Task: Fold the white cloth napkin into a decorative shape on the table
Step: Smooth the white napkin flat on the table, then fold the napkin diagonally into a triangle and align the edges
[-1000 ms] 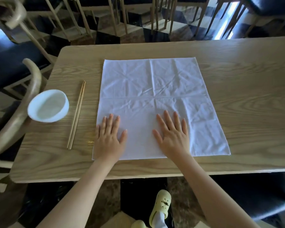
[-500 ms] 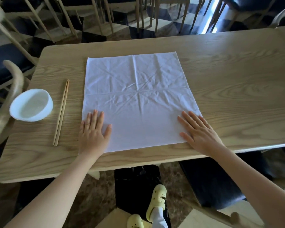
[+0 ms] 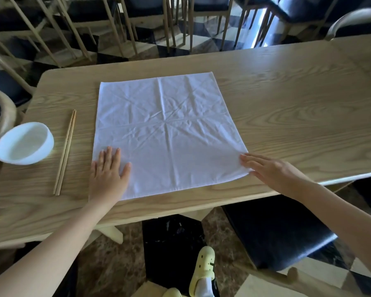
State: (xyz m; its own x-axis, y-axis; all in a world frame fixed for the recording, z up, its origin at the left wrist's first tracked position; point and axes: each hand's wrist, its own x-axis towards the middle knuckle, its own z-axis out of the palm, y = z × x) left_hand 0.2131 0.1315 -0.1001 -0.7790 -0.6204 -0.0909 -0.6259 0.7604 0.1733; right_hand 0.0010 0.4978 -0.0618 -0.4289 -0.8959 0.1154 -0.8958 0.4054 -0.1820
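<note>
- We see the white napkin (image 3: 167,133) spread flat, creased, mid-tabletop (image 3: 298,103).
- Left hand (image 3: 108,174) flat, fingers spread, on near-left corner.
- Right hand (image 3: 270,170) flat at near-right corner (nothing gripped).

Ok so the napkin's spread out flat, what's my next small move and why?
Probably pinch the near right corner under your right hand and start the first fold: the white cloth napkin lies flat, unfolded, with your left hand pinning the near left corner.
</note>
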